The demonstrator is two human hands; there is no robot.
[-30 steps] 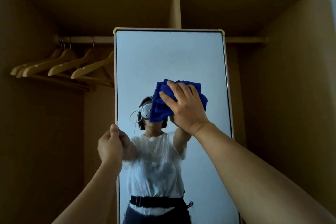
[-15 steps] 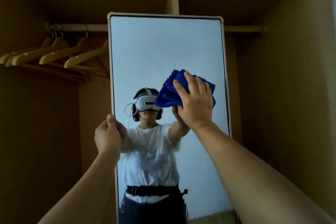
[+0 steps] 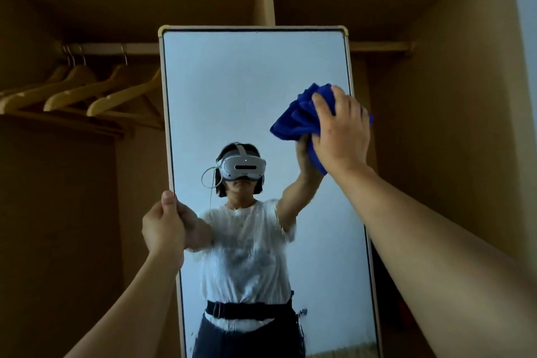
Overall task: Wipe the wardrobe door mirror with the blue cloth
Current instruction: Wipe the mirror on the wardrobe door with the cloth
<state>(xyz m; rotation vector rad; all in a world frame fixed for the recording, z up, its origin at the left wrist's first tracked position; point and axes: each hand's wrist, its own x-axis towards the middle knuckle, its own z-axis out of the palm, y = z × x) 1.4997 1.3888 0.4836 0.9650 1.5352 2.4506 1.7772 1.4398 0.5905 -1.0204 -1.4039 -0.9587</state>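
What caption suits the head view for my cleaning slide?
Right hand presses the blue cloth to the mirror while the left hand grips its edge.

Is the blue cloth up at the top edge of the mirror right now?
No, the right hand presses the blue cloth against the mirror near its right edge, well below the top.

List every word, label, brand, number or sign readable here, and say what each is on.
None can be read. The mirror, the blue cloth, the wooden hangers and the wardrobe panels bear no visible text. The headset seen in the reflection shows no legible brand mark.
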